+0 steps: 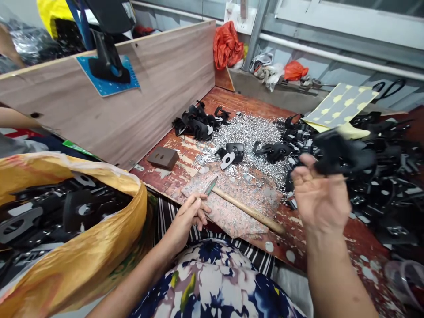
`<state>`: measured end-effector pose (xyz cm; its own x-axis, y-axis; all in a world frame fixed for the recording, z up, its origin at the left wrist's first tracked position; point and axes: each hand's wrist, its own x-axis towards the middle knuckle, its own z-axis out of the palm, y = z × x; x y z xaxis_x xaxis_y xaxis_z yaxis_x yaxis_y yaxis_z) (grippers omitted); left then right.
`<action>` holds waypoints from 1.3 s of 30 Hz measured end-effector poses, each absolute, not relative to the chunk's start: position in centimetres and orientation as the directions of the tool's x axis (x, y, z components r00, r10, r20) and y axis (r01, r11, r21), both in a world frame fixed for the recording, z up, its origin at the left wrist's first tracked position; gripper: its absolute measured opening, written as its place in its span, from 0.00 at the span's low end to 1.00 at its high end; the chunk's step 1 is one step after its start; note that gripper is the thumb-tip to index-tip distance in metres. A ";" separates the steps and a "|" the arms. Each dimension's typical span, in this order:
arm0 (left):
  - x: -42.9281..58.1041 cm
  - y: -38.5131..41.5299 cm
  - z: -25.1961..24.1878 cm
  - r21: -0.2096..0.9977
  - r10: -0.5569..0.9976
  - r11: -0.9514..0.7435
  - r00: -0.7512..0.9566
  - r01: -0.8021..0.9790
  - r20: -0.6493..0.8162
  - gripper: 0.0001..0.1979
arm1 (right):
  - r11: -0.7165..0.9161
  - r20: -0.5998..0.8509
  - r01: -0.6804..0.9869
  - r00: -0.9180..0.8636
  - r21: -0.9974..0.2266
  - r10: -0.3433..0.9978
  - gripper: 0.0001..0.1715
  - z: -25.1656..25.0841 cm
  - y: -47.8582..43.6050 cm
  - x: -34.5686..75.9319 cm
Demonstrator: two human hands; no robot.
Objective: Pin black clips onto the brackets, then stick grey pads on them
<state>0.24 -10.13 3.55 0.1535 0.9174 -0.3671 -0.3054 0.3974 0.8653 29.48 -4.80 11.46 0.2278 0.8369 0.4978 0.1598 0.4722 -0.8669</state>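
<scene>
The right hand (319, 201), right of the middle of the frame, is lifted off the table (185, 145) with its fingers pinched on a black plastic part (342, 154). The part is blurry, so hold it firmly and keep it steady; a loose pinch could let it drop back into the black pile (391, 176) on the right.

The left hand (188, 216), low in the middle, rests at the near edge of the table. Its fingers are curled together, just beside the hammer (245, 207). Whether they grip something small, I cannot tell.

The part is dark, curved and chunky, like the others in the pile. Shiny little pins (255, 132) lie in a heap in the middle. A yellow bag (82, 260) at the lower left holds more black parts.
</scene>
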 end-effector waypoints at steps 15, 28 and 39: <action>-1.0 -9.9 5.3 0.894 0.925 0.380 0.108 -0.238 -0.364 0.25 | 0.652 0.370 0.741 -0.566 -0.163 0.737 0.14 7.6 2.2 21.5; 2.5 -9.3 5.4 0.725 0.776 0.631 0.216 -0.278 -0.592 0.21 | -0.170 0.346 0.876 0.347 -0.452 0.872 0.15 4.6 -12.2 35.7; 3.5 -10.1 5.7 0.752 0.746 0.642 0.350 -0.151 -0.567 0.21 | -0.125 0.511 0.945 0.271 -0.303 0.816 0.10 2.6 -10.0 39.6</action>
<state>3.46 -10.07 5.66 0.3504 0.7457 -0.5667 -0.1509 0.6421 0.7516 39.64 -9.97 2.60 0.2714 0.8159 0.5106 0.9448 -0.1246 -0.3031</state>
